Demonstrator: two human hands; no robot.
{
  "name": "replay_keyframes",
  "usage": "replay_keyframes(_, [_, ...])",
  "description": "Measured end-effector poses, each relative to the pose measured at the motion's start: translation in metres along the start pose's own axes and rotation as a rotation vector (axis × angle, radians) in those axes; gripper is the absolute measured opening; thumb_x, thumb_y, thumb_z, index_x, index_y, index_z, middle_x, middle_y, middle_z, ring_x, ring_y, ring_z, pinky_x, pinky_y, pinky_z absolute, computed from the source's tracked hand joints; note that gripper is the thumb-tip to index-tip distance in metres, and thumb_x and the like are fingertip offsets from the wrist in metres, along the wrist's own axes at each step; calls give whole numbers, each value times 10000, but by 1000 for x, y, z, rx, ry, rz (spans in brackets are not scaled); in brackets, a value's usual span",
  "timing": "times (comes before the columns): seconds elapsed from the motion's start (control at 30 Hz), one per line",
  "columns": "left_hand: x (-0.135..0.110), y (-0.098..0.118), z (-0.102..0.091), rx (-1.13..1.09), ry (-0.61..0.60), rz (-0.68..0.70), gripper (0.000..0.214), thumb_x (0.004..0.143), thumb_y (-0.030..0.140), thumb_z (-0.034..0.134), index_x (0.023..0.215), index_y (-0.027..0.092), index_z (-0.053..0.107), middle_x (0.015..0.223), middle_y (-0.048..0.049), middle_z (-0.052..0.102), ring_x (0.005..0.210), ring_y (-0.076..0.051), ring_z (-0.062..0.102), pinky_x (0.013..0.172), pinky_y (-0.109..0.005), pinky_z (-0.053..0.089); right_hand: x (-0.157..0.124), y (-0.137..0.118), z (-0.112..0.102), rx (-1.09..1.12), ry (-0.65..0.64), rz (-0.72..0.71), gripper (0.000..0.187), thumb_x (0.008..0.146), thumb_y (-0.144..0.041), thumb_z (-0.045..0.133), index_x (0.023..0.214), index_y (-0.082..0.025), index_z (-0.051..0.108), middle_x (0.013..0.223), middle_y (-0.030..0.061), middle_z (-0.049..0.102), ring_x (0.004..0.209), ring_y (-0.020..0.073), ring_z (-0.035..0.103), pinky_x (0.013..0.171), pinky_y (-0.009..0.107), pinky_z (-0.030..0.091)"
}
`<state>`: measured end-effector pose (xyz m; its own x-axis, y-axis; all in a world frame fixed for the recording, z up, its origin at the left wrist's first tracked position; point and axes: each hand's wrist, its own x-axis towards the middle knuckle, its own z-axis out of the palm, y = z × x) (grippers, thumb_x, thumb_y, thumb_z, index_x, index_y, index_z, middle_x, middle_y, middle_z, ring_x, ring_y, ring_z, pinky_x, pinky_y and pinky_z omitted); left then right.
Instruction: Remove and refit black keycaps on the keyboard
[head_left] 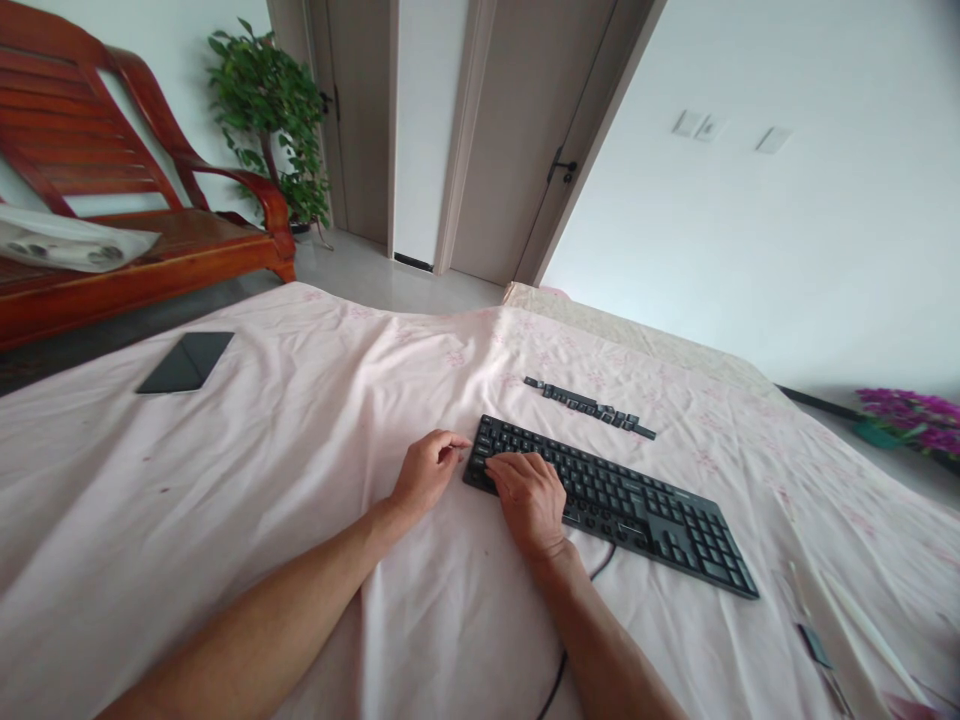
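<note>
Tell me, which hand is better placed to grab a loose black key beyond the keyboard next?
Probably the right hand. It is over the keyboard, nearer the loose keys. The left hand is beside the keyboard's left end, farther from them. I can't tell whether either hand holds something.

Soft, fairly bright light falls evenly (its source is out of view), leaving only faint shadows in the cloth's (315, 480) folds around the keyboard (652, 505). Beyond the keyboard, door frames (589, 130) slant with wide-angle distortion; to its right, purple flowers (911, 415) look smeared.
</note>
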<state>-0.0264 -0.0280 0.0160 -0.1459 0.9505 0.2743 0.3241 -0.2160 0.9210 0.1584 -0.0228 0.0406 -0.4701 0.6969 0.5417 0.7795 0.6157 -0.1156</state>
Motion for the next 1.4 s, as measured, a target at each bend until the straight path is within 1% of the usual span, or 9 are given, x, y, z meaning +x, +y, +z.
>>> replay_keyframes(0.27, [-1,2,-1,96,-44,109,327,811,53,470,928,229,721,893,-13,693,803,-131,648,788,-257,522,3,-3,-3,-55,-38,-48,116,902,-230,572,919,-254,684,903,12,692,821,178,534,721,326,327])
replay_keyframes(0.4, [-1,3,-2,120,-62,134,371,784,8,471,929,233,727,893,-9,698,821,-135,646,806,-264,513,3,-4,-1,-54,-38,-30,123,902,-225,565,918,-246,685,899,24,674,819,181,519,749,323,344])
replay_keyframes(0.6, [-2,2,-1,147,-83,151,401,767,-17,465,948,230,724,922,-14,700,830,-138,645,800,-266,519,5,-4,-2,-38,-33,-38,153,906,-207,549,869,-239,695,844,29,647,803,173,511,751,310,366])
replay_keyframes(0.73, [-3,3,-1,192,-99,218,380,793,-8,472,981,220,712,956,-20,701,879,-142,646,843,-275,521,6,-3,-2,-40,-48,-58,153,909,-204,548,890,-235,697,856,31,641,817,166,511,746,305,361])
replay_keyframes(0.83, [-6,6,-2,283,-123,306,352,833,31,478,1035,221,694,1015,-23,694,932,-147,645,872,-289,523,6,-3,-2,-55,-76,-63,145,911,-208,550,878,-232,690,864,27,640,814,163,505,731,308,339])
replay_keyframes(1.0, [-11,10,-4,534,-171,446,380,852,46,483,1152,220,638,1110,-35,679,988,-155,642,901,-300,525,5,-2,-2,-64,-134,-60,129,917,-220,545,868,-225,664,868,15,634,810,161,496,728,310,315])
replay_keyframes(1.13, [-12,10,-4,667,-186,536,333,859,54,485,1123,185,641,1079,-53,690,965,-165,649,886,-306,532,5,-4,-4,-79,-183,-70,144,923,-212,527,862,-217,658,881,27,621,831,168,486,732,316,307])
replay_keyframes(1.3, [-14,7,-2,761,-189,581,283,880,84,482,1104,166,634,1088,-62,682,958,-172,645,878,-315,531,7,-11,-10,-106,-232,-54,132,905,-183,529,857,-210,649,875,36,602,850,184,467,739,335,303])
replay_keyframes(1.4, [-15,8,0,802,-191,593,272,891,95,470,1106,157,625,1081,-69,677,958,-172,641,874,-318,530,9,-15,-15,-118,-262,-51,147,856,-110,540,893,-206,646,914,47,602,906,202,461,737,345,304])
